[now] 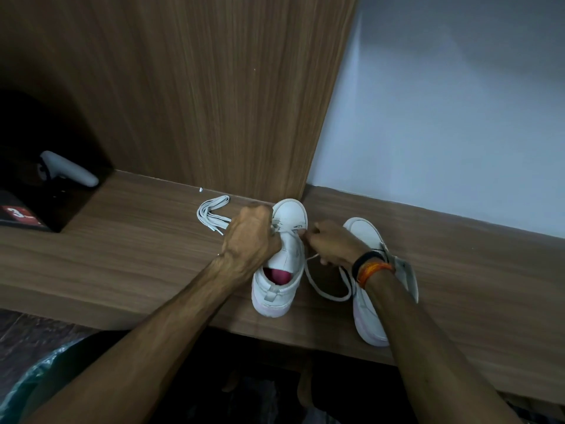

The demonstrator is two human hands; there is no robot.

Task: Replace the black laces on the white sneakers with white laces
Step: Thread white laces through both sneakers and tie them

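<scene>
The only readable mark is a large white numeral "3" on a red label (pixel 19 213) at the far left edge. The label sits on a dark box (pixel 33 206) resting in the shadowed recess beside the wooden desk (pixel 137 255). Smaller white print follows the numeral, but it is too blurred to read. The faint marks on the side of the white sneaker (pixel 282 261) cannot be made out.

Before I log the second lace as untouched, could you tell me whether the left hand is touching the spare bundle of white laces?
Cannot tell. In the head view the left hand overlaps the near end of the spare bundle of white laces, hiding any contact or gap.
</scene>
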